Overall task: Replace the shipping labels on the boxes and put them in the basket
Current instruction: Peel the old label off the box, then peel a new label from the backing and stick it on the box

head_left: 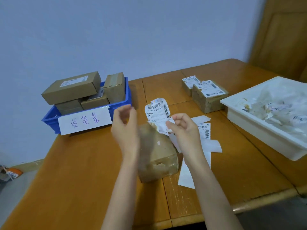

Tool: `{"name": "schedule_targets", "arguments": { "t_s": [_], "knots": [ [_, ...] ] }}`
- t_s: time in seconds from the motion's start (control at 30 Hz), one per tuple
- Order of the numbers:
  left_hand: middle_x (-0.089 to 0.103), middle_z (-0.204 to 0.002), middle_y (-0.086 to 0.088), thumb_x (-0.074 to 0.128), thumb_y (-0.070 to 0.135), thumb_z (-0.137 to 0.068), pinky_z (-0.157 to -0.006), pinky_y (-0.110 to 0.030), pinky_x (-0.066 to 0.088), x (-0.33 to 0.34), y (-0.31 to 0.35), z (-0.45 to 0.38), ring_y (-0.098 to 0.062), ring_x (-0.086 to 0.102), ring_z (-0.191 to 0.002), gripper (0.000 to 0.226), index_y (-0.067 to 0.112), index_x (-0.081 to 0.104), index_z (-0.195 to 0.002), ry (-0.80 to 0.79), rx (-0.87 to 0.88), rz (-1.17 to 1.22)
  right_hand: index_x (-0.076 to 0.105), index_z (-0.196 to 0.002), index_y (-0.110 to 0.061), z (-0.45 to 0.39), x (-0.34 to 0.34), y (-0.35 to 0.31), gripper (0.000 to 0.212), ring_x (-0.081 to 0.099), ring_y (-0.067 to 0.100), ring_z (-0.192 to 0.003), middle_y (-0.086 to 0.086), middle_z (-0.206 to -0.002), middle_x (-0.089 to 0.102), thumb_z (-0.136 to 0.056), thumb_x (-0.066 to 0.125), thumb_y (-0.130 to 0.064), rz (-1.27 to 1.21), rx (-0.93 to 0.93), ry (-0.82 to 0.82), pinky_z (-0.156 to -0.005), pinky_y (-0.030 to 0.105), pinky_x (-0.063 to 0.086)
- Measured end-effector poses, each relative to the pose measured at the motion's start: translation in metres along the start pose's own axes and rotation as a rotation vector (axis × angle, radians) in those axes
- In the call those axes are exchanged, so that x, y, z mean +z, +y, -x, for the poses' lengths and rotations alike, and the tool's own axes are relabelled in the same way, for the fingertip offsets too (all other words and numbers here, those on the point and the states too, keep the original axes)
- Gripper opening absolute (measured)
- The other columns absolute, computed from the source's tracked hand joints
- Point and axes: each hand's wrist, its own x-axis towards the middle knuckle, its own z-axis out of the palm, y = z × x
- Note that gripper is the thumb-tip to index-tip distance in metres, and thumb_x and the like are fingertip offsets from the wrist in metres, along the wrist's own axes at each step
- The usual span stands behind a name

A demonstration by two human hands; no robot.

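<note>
A crumpled brown cardboard box (157,155) lies on the orange-brown wooden table (74,180), nearest the viewer. Just right of the box lie white label backing sheets (207,145). Above the box, the right hand (183,128) pinches a torn white shipping label with barcodes (157,110), which stands up from the box's far end. Left of the box, the left hand (125,123) hovers with loosely curled fingers, holding nothing. Farther left sits a blue plastic basket (51,118) stacked with cardboard boxes. Farther right stand two labelled brown boxes (206,95) and a white tray of torn labels (259,128).
</note>
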Motion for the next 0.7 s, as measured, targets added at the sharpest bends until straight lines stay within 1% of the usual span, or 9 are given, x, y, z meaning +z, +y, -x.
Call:
{"name": "schedule_targets", "arguments": {
  "t_s": [0.1, 0.2, 0.3, 0.37, 0.43, 0.5, 0.6, 0.67, 0.7],
  "knots": [
    [0.066, -0.081, 0.002, 0.059, 0.017, -0.088, -0.075, -0.024, 0.047, 0.046, 0.049, 0.021, -0.014, 0.06, -0.081, 0.009, 0.021, 0.066, -0.09, -0.138, 0.129, 0.205, 0.061, -0.089, -0.016, -0.012, -0.035, -0.02, 0.013, 0.065, 0.003, -0.077, 0.001, -0.089, 0.068, -0.088, 0.066, -0.004, -0.03, -0.088, 0.127, -0.064, 0.01, 0.048],
    [0.057, -0.065, 0.005, 0.056, 0.008, -0.093, -0.06, -0.024, 0.043, 0.098, 0.061, 0.05, -0.011, 0.054, -0.064, 0.018, 0.022, 0.062, -0.083, -0.249, 0.176, 0.255, 0.062, -0.089, -0.017, -0.025, -0.087, -0.042, 0.012, 0.065, 0.004, -0.077, 0.003, -0.089, 0.067, -0.088, 0.066, -0.006, -0.031, -0.158, 0.307, -0.067, 0.012, 0.05],
    [0.054, -0.057, 0.008, 0.054, 0.007, -0.097, -0.054, -0.022, 0.041, 0.146, 0.039, 0.086, -0.01, 0.051, -0.055, 0.02, 0.014, 0.06, -0.079, -0.416, -0.012, 0.231, 0.062, -0.086, -0.022, -0.035, -0.144, -0.058, 0.014, 0.068, 0.009, -0.082, 0.004, -0.094, 0.07, -0.088, 0.068, -0.009, -0.003, -0.176, 0.51, -0.071, 0.021, 0.053],
    [0.058, -0.058, 0.006, 0.051, 0.021, -0.101, -0.054, -0.024, 0.041, 0.174, 0.022, 0.11, -0.011, 0.054, -0.052, 0.023, 0.013, 0.058, -0.081, -0.61, -0.197, 0.108, 0.061, -0.084, -0.025, -0.039, -0.179, -0.065, 0.015, 0.066, 0.013, -0.082, 0.005, -0.093, 0.069, -0.087, 0.069, -0.012, 0.059, -0.19, 0.642, -0.07, 0.023, 0.051],
    [0.062, -0.063, 0.002, 0.046, 0.035, -0.103, -0.052, -0.02, 0.044, 0.196, 0.008, 0.132, -0.012, 0.058, -0.052, 0.03, 0.013, 0.057, -0.086, -0.821, -0.383, -0.012, 0.061, -0.083, -0.027, -0.04, -0.207, -0.068, 0.015, 0.062, 0.013, -0.081, 0.001, -0.088, 0.067, -0.087, 0.07, -0.016, 0.099, -0.193, 0.74, -0.071, 0.026, 0.047],
    [0.067, -0.07, -0.004, 0.044, 0.045, -0.102, -0.049, -0.022, 0.047, 0.21, 0.002, 0.151, -0.014, 0.063, -0.055, 0.038, 0.012, 0.059, -0.093, -0.982, -0.567, -0.036, 0.06, -0.082, -0.027, -0.041, -0.228, -0.066, 0.015, 0.057, 0.01, -0.073, -0.001, -0.081, 0.062, -0.087, 0.07, -0.017, 0.097, -0.186, 0.796, -0.068, 0.023, 0.043],
    [0.074, -0.091, -0.017, 0.046, 0.052, -0.099, -0.048, -0.026, 0.051, 0.222, -0.003, 0.168, -0.015, 0.066, -0.057, 0.05, 0.006, 0.066, -0.098, -1.048, -0.632, -0.061, 0.059, -0.082, -0.024, -0.043, -0.243, -0.059, 0.014, 0.056, 0.009, -0.07, 0.002, -0.081, 0.061, -0.088, 0.069, -0.016, 0.138, -0.173, 0.814, -0.058, 0.012, 0.04],
    [0.074, -0.092, -0.02, 0.048, 0.047, -0.1, -0.049, -0.026, 0.048, 0.226, -0.003, 0.173, -0.012, 0.063, -0.053, 0.049, 0.003, 0.067, -0.091, -1.029, -0.607, -0.049, 0.06, -0.086, -0.022, -0.046, -0.247, -0.052, 0.009, 0.056, 0.007, -0.073, 0.004, -0.084, 0.063, -0.089, 0.068, -0.017, 0.182, -0.16, 0.808, -0.055, 0.006, 0.039],
    [0.073, -0.09, -0.022, 0.048, 0.043, -0.101, -0.048, -0.024, 0.046, 0.228, -0.003, 0.172, -0.011, 0.06, -0.05, 0.046, 0.003, 0.066, -0.086, -1.022, -0.581, -0.04, 0.061, -0.088, -0.02, -0.047, -0.248, -0.049, 0.007, 0.056, 0.007, -0.073, 0.003, -0.084, 0.063, -0.089, 0.067, -0.018, 0.208, -0.152, 0.806, -0.057, 0.008, 0.04]
  ]
}}
